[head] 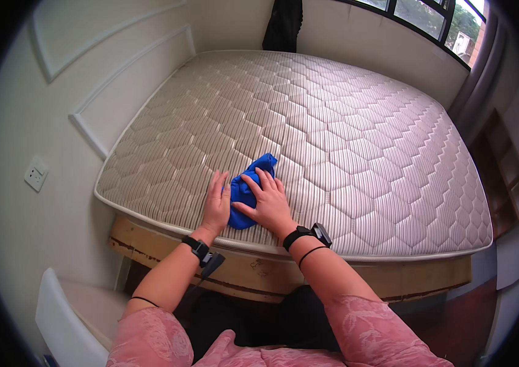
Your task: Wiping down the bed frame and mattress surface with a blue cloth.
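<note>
A crumpled piece of bright blue cloth (246, 195) lies on the near part of a striped, quilted mattress (356, 160). My right hand (268, 199) rests on top of it with fingers spread and the thumb toward the left. Along the cloth's left edge stands my left hand (217, 202), its fingers straight and pointing away from me, the palm turned to the cloth. Whether its thumb touches the fabric is hard to tell. One corner of the cloth sticks out beyond my right fingertips. Both wrists carry black straps with small devices.
Under the mattress is a wooden bed base (268, 275) with a chipped edge. A white chair-like piece (69, 316) stands at lower left, near a wall socket (36, 174). Wooden shelving (502, 179) is at right. Dark fabric (283, 25) hangs behind the bed, left of a window (420, 18).
</note>
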{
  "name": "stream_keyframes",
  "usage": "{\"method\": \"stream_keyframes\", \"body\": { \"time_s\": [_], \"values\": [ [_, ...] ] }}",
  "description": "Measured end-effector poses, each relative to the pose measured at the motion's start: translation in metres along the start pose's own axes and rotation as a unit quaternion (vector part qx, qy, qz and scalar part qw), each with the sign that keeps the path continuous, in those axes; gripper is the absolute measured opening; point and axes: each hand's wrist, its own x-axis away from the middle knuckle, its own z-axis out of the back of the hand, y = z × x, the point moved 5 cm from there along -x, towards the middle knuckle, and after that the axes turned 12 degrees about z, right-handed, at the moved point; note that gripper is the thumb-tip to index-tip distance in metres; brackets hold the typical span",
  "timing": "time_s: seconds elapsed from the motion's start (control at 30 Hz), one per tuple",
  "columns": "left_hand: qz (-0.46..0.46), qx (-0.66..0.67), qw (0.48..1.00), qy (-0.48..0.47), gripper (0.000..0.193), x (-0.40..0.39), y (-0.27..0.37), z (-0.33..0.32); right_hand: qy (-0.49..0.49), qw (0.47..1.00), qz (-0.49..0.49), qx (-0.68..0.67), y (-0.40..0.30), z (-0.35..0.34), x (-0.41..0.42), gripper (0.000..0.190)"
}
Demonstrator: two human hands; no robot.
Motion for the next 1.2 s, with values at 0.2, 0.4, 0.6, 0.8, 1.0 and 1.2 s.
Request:
{"method": "stream_keyframes", "body": {
  "time_s": [0.2, 0.4, 0.6, 0.8, 1.0, 1.2],
  "values": [
    [-0.059, -0.323, 0.942, 0.069, 0.053, 0.003, -0.002, 0.033, -0.013, 1.0, 0.008, -0.003, 0.015, -0.01, -0.019, 0.064],
    [-0.04, -0.402, 0.914, 0.042, 0.056, 0.0, -0.002, 0.032, 0.015, 0.986, -0.128, 0.107, 0.094, 0.016, -0.027, 0.062],
    [-0.031, -0.417, 0.908, 0.041, 0.055, 0.002, -0.005, 0.034, 0.037, 0.914, -0.313, 0.256, 0.253, 0.126, 0.081, 0.065],
    [-0.03, -0.44, 0.896, 0.049, 0.055, 0.001, 0.001, 0.031, 0.066, 0.843, -0.41, 0.342, 0.295, 0.173, 0.136, 0.066],
    [-0.022, -0.449, 0.892, 0.04, 0.055, 0.001, 0.003, 0.03, 0.058, 0.938, -0.254, 0.228, 0.19, 0.068, 0.03, 0.079],
    [-0.024, -0.442, 0.896, 0.04, 0.054, 0.002, 0.002, 0.031, 0.004, 0.99, -0.131, 0.061, 0.045, -0.021, -0.049, 0.081]
  ]
}}
